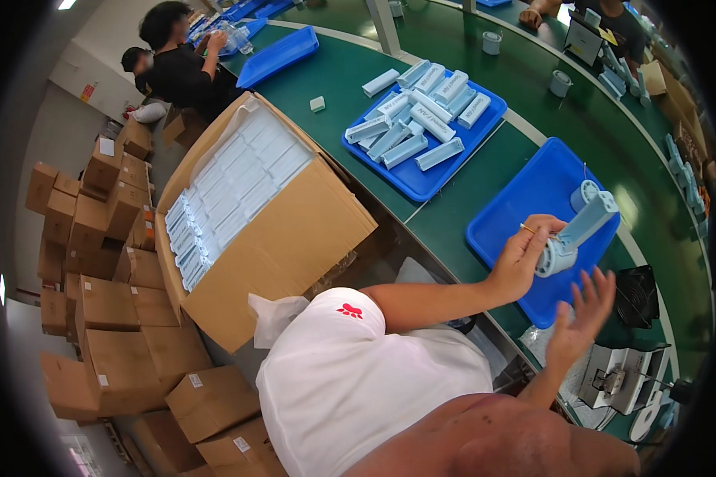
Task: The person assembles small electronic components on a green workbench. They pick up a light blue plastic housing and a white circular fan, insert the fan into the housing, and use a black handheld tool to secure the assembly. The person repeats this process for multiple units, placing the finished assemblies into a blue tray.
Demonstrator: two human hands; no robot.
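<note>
left hand (pixel 521 258) grips a pale blue plastic handheld device (pixel 574 234) by its round base above the blue tray (pixel 525 215); right hand (pixel 581 314) hovers open and empty just below; the part looks light, rigid, best held at the base

I see the pale blue part (pixel 574 234) in my left hand (pixel 521 258) as smooth moulded plastic with a soft sheen. The blue tray (pixel 525 207) under it looks like glossy plastic, as does the second tray (pixel 418 179) that holds pale blue plastic pieces (pixel 418 119). The green counter (pixel 453 211) reads matt, like a rubbery belt. The big box (pixel 286 238) is plain matt brown cardboard. The white sleeve (pixel 358 374) looks like soft cloth. My right hand (pixel 577 322) is bare.
</note>
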